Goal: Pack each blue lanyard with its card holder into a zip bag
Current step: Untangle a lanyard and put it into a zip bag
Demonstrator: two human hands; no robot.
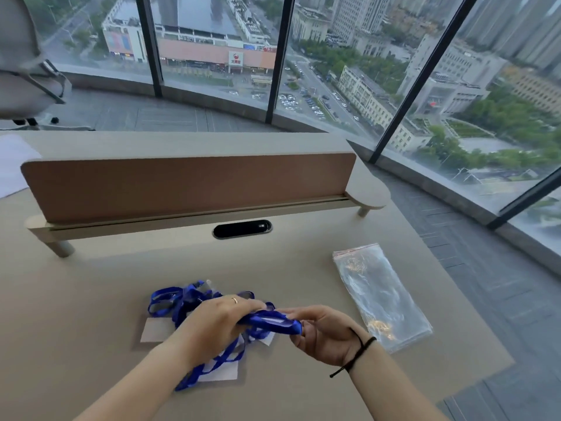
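Desk (91, 299): both hands (218, 322) gripping lanyard (270, 322).

We are looking at an office on a high floor. We are sitting at a pale desk (91, 299) with a brown privacy divider (188, 186) running across it at twelve o'clock and an oval cable port (242, 229) set just in front of it. At ten o'clock a grey office chair (21, 65) is standing on the carpet. From eleven to three o'clock, floor-to-ceiling windows (349, 71) are overlooking city buildings and streets far below.
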